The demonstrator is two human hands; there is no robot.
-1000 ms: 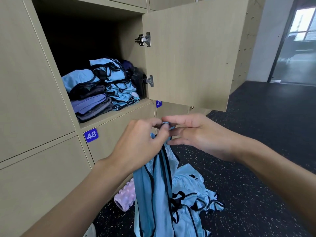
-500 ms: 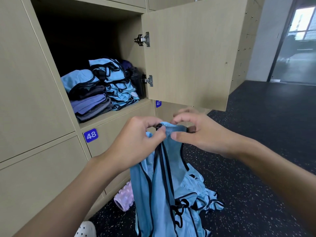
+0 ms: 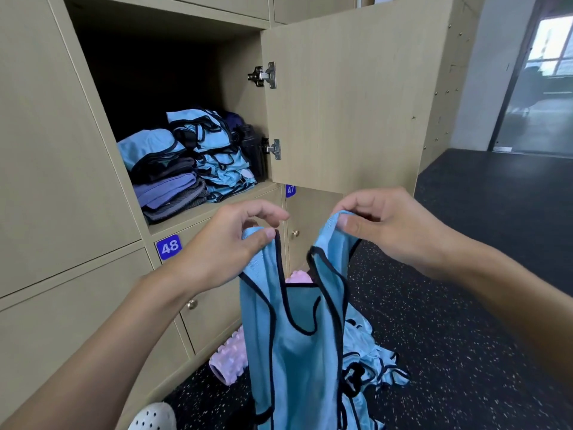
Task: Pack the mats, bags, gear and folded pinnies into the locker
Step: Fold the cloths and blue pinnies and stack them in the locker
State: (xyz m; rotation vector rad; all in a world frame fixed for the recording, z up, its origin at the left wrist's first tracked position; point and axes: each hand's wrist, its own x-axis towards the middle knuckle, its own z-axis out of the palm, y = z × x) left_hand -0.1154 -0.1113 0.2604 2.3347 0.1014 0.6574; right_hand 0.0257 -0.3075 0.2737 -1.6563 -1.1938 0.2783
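Sky-blue mesh with black piping, a pinny [image 3: 294,339], hung in front of the person just below the open locker [image 3: 198,214]. The left hand [image 3: 226,246] had its grip pinched on one shoulder strap and the right hand [image 3: 390,234] on the other, the two held apart so the garment hung flat. Folding, not stowing, looked to be the step in hand. Folded pinnies [image 3: 217,156] already lay stacked inside the locker beside what seemed folded mats [image 3: 170,193]; an unfolded heap [image 3: 375,361] and a pink foam roller [image 3: 229,358] lay on the floor. Next, I judged, the straps needed bringing together and the body doubling over — neatly enough to sit on that stack.
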